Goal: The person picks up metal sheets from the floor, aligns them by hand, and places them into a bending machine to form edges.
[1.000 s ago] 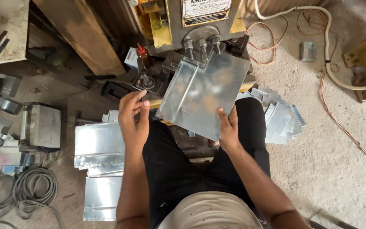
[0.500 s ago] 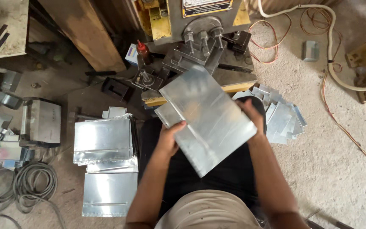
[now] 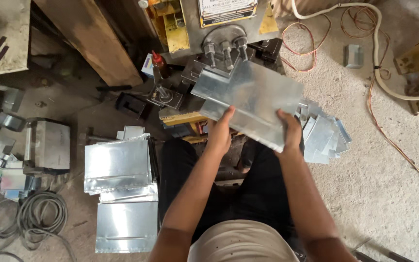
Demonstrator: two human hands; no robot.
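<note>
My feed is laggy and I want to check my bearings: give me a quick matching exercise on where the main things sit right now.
Things:
1. bent metal sheet
2. stack of metal sheets
3. coiled cable
4. small red-capped bottle

Places:
A. floor, far lower left
B. held in left hand and right hand, at the press
C. floor, beside the person's left leg
D. upright, left of the press tooling

Pairs: 1-B, 2-C, 3-A, 4-D

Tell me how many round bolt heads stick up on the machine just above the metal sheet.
3 bolt heads: left, middle and right, in a row on the grey machine, just past the far edge of the metal sheet held by both hands. The sheet may hide more.
</note>
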